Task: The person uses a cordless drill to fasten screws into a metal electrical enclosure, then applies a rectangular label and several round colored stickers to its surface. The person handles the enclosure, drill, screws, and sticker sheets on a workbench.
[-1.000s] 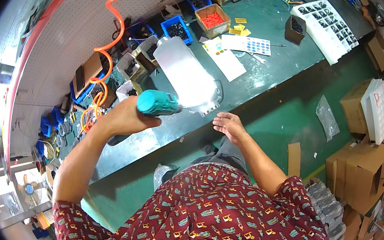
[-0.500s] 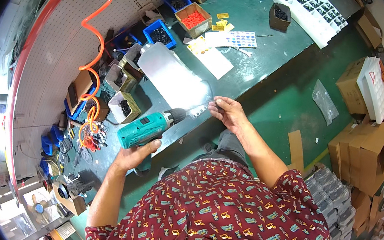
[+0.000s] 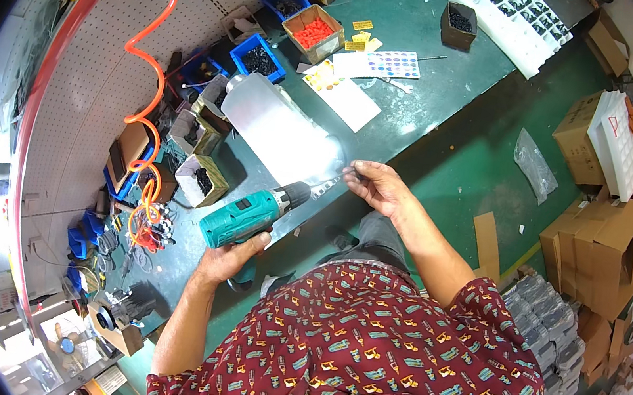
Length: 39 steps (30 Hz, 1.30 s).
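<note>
My left hand (image 3: 232, 258) is wrapped round the handle of a teal cordless drill (image 3: 237, 221), whose black chuck points up and to the right. Ahead of the chuck, my right hand (image 3: 383, 189) has thumb and fingertips pinched together. A small dark thing seems to be between them, too small to name. Just beyond both hands a white, translucent bottle-shaped container (image 3: 274, 124) lies on its side on the bench, its neck to the far left. Strong glare washes out its near end. A small clear strip (image 3: 323, 190) sits at the bench edge between chuck and fingers.
Along the back of the green bench (image 3: 414, 122) stand a box of red parts (image 3: 313, 31) and blue bins (image 3: 259, 59) of dark parts. Sheets of stickers (image 3: 394, 65) lie beyond the container. An orange coiled hose (image 3: 157, 81) hangs at left; cardboard boxes (image 3: 594, 242) stand at right.
The drill and my left hand have shifted slightly right, bringing the chuck a little nearer my right fingertips. My right hand stays pinched in nearly the same place.
</note>
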### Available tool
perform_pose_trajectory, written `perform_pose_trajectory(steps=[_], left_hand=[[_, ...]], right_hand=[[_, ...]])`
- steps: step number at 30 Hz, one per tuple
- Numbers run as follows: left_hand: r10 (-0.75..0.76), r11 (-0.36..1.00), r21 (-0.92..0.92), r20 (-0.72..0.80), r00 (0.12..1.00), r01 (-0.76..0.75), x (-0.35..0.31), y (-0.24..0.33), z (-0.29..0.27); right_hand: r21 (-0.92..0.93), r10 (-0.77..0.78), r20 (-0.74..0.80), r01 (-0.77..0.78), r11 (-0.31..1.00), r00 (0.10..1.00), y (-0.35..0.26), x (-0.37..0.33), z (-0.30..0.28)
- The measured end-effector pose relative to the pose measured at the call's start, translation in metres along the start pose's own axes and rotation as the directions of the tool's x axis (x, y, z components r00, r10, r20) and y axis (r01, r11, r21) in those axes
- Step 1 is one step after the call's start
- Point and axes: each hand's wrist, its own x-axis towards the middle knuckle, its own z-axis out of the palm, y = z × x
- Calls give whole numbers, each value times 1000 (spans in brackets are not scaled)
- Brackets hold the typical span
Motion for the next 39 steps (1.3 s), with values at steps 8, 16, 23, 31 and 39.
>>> perform_pose_trajectory(steps=[8, 16, 23, 31, 39], left_hand=[[489, 722, 439, 222, 844, -534, 10, 21, -10], [387, 668, 575, 276, 880, -473, 63, 103, -19], [116, 474, 806, 341, 933, -354, 115, 154, 5], [-39, 348, 872, 380, 924, -344, 138, 165, 18], [-1, 499, 818, 330, 944, -285, 132, 150, 21]], right_hand=[[-158, 85, -105, -101, 982, 991, -8, 8, 0], [-546, -263, -142, 146, 825, 954, 7, 36, 19], [-769, -315, -121, 112, 630, 941, 26, 44, 13], [-346, -207, -186, 133, 929, 960, 5, 29, -19], [-323, -137, -190, 70, 944, 972, -42, 17, -21]])
